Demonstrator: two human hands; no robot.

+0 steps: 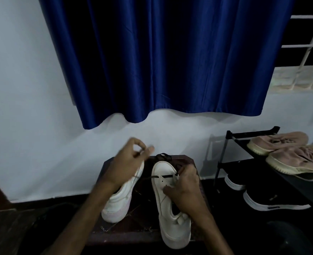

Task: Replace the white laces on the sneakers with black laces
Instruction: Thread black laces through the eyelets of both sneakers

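A pale wall fills the background, with a blue curtain [170,61] hanging across the upper centre and a white window grille [306,46] at the upper right. At the lower centre stands a low dark table [137,223] carrying two white sneakers. The nearer sneaker [164,207] lies right of centre, toe toward the wall, and the right hand [186,188] grips it, thumb on the upper and fingers curled over its far side by an eyelet. A black lace [167,176] crosses its front eyelets and runs up and left to the left hand [128,162], which is raised above the other sneaker [119,203] and pinches the lace between thumb and fingertips [140,150]. A second dark lace [163,155] lies at the table's far edge. At the right, a black shoe rack [227,144] holds pink sneakers [277,142] above black sneakers [273,201].
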